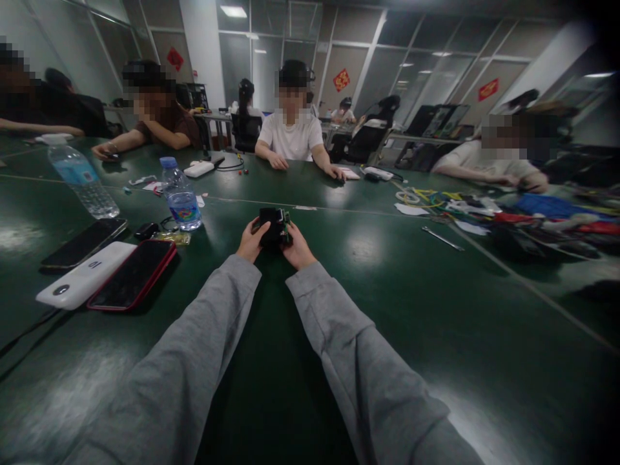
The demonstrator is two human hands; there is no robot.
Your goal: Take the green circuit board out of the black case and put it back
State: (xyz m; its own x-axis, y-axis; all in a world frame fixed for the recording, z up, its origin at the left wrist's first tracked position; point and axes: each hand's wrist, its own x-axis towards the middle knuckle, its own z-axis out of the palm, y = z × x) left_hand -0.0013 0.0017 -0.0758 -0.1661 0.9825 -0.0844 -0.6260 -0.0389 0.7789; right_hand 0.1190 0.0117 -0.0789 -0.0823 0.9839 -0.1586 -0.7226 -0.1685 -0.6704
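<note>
"While the green counter is spreading around both grey sleeves, what is bounding the reach?"

"A cable heap is lying off to the right. On the left, a blue-capped bottle and a red-edged phone are sitting apart from the left hand. A wrench is lying well apart from the right hand, so sideways movement is probably having room."

"How far along is the handling coming?"

"Both hands' fingers are holding a black device by its sides, at the counter's middle; I'm judging the grip done."

"And what is remaining?"

"A green circuit board is showing uncovered on its right, suggesting unfinished work; it's looking too small and dim for me to tell whether anything is hanging loose."
</note>
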